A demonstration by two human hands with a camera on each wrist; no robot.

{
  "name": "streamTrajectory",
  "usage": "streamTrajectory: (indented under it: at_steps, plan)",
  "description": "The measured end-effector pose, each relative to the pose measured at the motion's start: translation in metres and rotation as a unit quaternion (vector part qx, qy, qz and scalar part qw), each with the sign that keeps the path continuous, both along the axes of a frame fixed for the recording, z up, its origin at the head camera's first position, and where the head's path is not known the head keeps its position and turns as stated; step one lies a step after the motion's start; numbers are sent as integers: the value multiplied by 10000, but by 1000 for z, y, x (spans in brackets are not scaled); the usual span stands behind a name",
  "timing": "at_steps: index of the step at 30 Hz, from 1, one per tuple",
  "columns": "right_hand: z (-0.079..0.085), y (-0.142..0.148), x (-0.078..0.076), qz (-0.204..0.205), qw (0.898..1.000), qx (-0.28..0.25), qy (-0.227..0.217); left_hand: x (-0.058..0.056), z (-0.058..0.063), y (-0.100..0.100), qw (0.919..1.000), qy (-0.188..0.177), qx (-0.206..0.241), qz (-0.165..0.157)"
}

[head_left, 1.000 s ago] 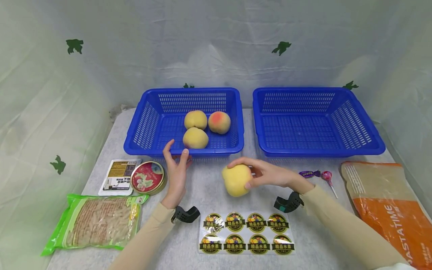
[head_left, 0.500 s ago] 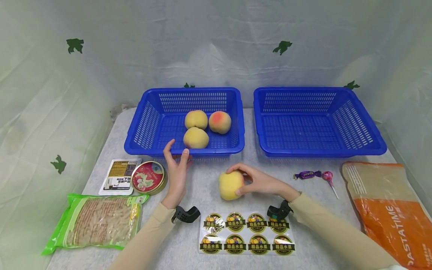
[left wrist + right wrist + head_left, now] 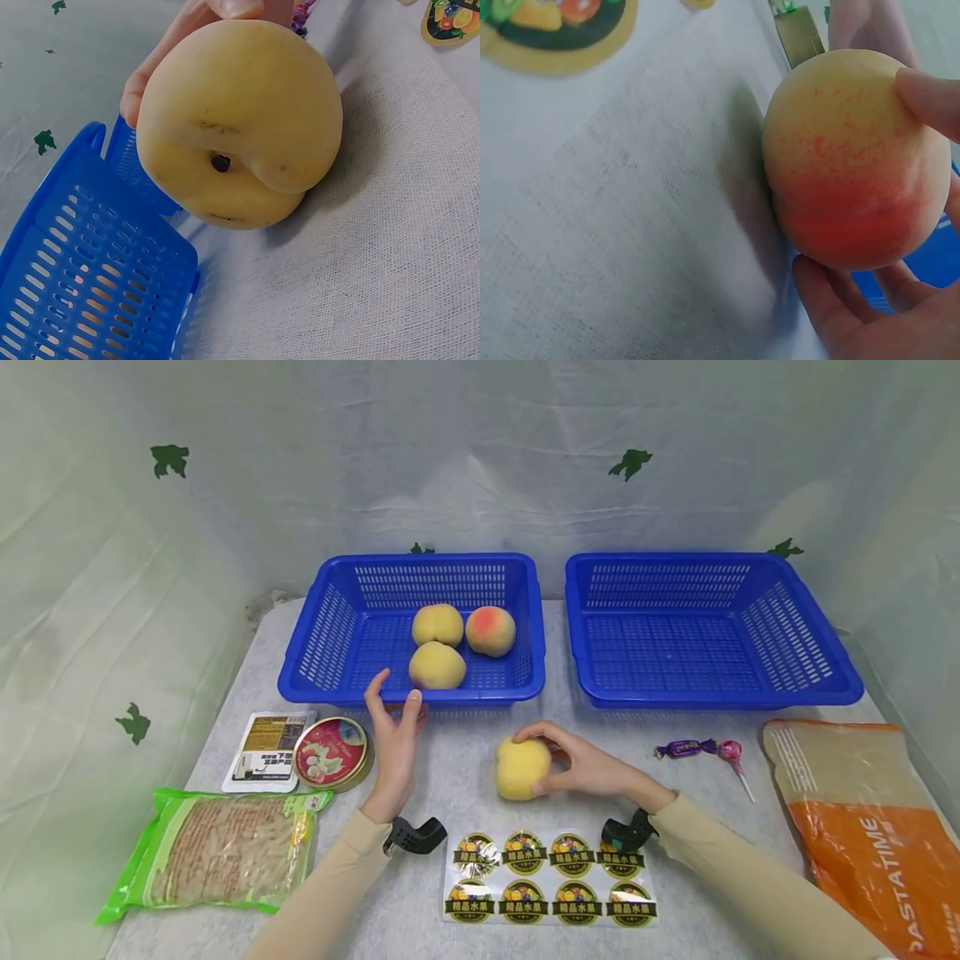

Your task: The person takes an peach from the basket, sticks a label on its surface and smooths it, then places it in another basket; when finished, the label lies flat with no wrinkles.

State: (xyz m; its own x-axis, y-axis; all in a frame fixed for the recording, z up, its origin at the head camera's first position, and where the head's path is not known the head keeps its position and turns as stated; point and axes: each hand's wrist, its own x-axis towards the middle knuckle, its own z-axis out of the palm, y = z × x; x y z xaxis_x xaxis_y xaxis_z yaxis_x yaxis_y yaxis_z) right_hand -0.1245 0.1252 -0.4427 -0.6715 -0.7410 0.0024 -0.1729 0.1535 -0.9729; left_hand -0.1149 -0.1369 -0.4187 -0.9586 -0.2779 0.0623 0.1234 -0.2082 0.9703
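Near the middle of the table, my right hand [image 3: 592, 766] holds a peach [image 3: 522, 768] between thumb and fingers. In the right wrist view the peach [image 3: 859, 161] shows a red blush, with fingertips [image 3: 932, 105] on its skin. Its yellow stem end, with a small dark hole, faces the left wrist camera as the peach [image 3: 240, 120] stands close over the cloth. At the front of the left blue basket [image 3: 352, 696], my left hand [image 3: 393, 747] has its index finger and thumb spread and overlaps the rim. Inside that basket lie three more peaches [image 3: 437, 666].
A second blue basket [image 3: 712, 700] stands at right. A sheet of round fruit stickers [image 3: 551, 878] lies in front. At left are a white packet [image 3: 262, 752], a round red tin [image 3: 330, 753] and a green-edged bag [image 3: 225, 852]. A purple candy [image 3: 685, 748], lollipop [image 3: 730, 752] and orange bag [image 3: 870, 835] lie right.
My right hand has carried the peach left and slightly toward me, then a little back to the right. The left hand has stayed at the basket's front.
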Motion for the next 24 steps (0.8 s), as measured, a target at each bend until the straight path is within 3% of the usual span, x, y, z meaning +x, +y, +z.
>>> streamTrajectory:
  at_steps: [7, 11, 19, 24]
  plan:
    - [4, -1, 4, -12, 9991, 267, 323, 5, 13, 4, 9999, 85, -52, 30]
    - [19, -6, 11, -27, 9979, 324, 561, 6, 16, 4, 9999, 53, -107, 20]
    - [45, -7, 19, -51, 9969, 397, 682, 6, 14, 2, 9998, 65, -145, -80]
    - [53, -3, 21, -227, 9974, -11, 678, 5, 7, -3, 9997, 6, -166, -158]
